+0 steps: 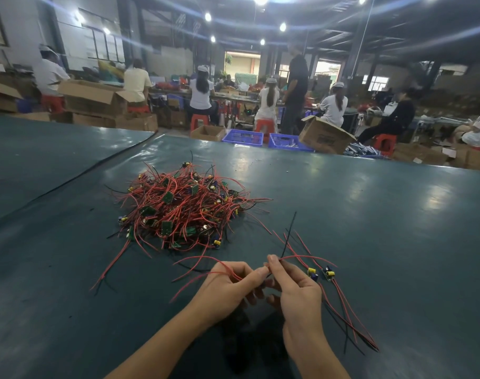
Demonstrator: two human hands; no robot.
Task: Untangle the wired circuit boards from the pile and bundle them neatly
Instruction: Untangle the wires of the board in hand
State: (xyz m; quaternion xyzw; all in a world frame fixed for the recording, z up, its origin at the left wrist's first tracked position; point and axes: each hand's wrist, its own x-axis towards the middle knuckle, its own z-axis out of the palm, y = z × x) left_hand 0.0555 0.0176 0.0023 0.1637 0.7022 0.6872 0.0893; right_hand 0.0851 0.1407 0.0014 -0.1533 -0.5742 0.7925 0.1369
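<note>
Pile [182,209] red wires, green boards; table [370,214] dark teal; crates [243,138] blue.

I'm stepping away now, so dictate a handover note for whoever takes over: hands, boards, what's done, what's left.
Left hand and right hand both pinch red wires between them.
Two freed boards are just right of the right hand, wires trailing toward you.
The pile sits farther out on the table, mostly tangled.
Done: few boards pulled free. Left: the pile, and bundling.

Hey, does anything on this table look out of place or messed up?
Nothing looks damaged. The pile is one tangled heap, with stray wires trailing off its near left edge. Two wired boards sit apart, their wires pinched by left hand and right hand.
</note>
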